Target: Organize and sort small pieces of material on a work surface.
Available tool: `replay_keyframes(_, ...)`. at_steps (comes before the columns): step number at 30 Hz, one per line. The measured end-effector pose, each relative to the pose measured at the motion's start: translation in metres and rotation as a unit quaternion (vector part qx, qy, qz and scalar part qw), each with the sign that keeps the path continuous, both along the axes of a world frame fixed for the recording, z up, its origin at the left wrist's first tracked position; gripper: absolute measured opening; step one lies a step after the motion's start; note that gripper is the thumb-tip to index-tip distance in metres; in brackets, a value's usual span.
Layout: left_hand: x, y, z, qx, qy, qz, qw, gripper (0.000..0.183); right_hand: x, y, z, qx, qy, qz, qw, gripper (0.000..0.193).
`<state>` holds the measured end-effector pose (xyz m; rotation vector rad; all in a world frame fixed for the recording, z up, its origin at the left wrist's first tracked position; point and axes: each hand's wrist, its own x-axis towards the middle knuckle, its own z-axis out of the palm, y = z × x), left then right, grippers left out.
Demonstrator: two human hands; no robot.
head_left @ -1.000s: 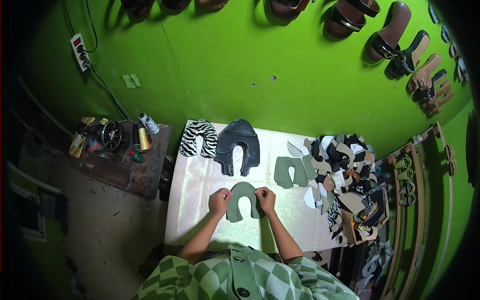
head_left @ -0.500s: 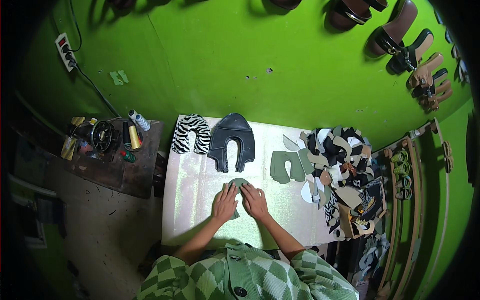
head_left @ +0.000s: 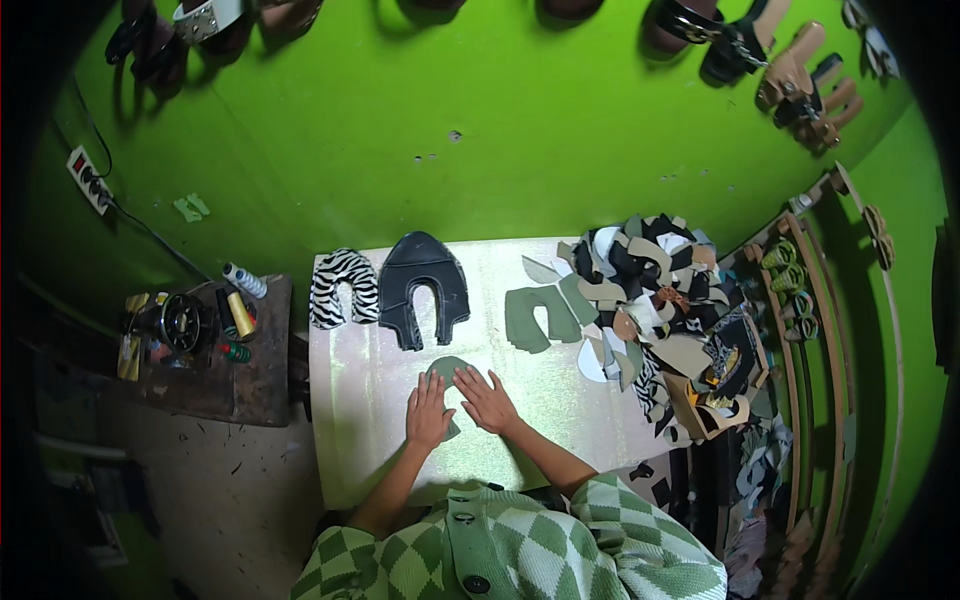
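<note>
A dark green curved cut piece [head_left: 450, 367] lies on the white table in front of me, and my hands cover much of it. My left hand [head_left: 428, 412] rests flat along its left side, fingers stretched out. On the other side, my right hand [head_left: 487, 402] lies flat with its fingers spread, their tips touching the piece. Beyond them are a black shoe upper [head_left: 424, 262] with a U-shaped opening and a zebra-striped U-shaped piece [head_left: 328, 290]. Green U-shaped pieces [head_left: 522, 318] sit to the right of these.
A heap of mixed scraps [head_left: 665, 285] covers the table's right side, with an open box [head_left: 695, 408] at its near edge. At left, a dark wooden stand [head_left: 225, 385] carries a sewing machine [head_left: 180, 322] and thread cones [head_left: 245, 280]. Sandals [head_left: 795, 75] hang along the green wall.
The view has shifted, so the table and the wall appear moved left. Both hands stay on the green piece; the right hand's fingers look flatter and more spread.
</note>
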<state>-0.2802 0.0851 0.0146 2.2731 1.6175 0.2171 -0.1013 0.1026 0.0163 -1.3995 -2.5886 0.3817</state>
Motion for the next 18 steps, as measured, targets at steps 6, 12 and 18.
replay_keyframes(6, 0.005, -0.007, 0.0, 0.051, -0.012, 0.016, 0.998, 0.069, 0.008, -0.008, -0.001, 0.017, 0.09, -0.01, 0.996, 0.052)
replay_keyframes(12, 0.051, 0.003, 0.023, 0.164, -0.105, 0.078, 0.978, 0.041, 0.083, 0.026, 0.003, 0.033, 0.313, -0.292, 0.903, 0.019)
replay_keyframes(18, 0.129, 0.057, 0.013, 0.128, -0.176, 0.17, 0.961, 0.027, 0.163, 0.077, 0.002, 0.046, 0.313, -0.369, 0.874, 0.018)
